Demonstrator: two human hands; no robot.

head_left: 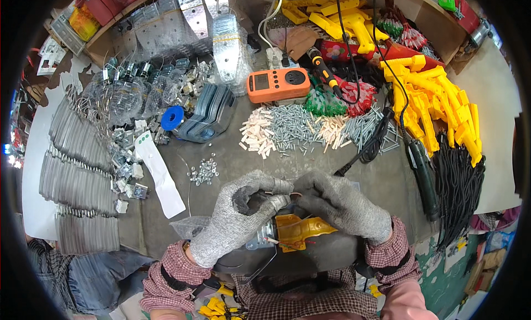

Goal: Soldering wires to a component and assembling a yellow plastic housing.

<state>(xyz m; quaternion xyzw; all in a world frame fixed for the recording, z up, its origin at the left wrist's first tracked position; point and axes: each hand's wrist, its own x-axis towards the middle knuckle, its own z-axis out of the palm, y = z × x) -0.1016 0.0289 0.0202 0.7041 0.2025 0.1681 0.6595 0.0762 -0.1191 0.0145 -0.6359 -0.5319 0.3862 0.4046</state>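
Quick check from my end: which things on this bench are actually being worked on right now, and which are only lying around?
In hand:
left hand
right hand
yellow plastic part
thin wires

Lying about:
orange meter
screw pile
blue tape roll
soldering iron

An orange plastic housing [301,230] with thin wires [276,196] lies tilted below both gloved hands.

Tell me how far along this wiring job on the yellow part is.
Done: nothing finished can be picked out. In hand: the left hand and right hand, both gloved, pinch thin wires above a yellow plastic housing in the lap. Left: a big pile of yellow housings and black cables waits at right.
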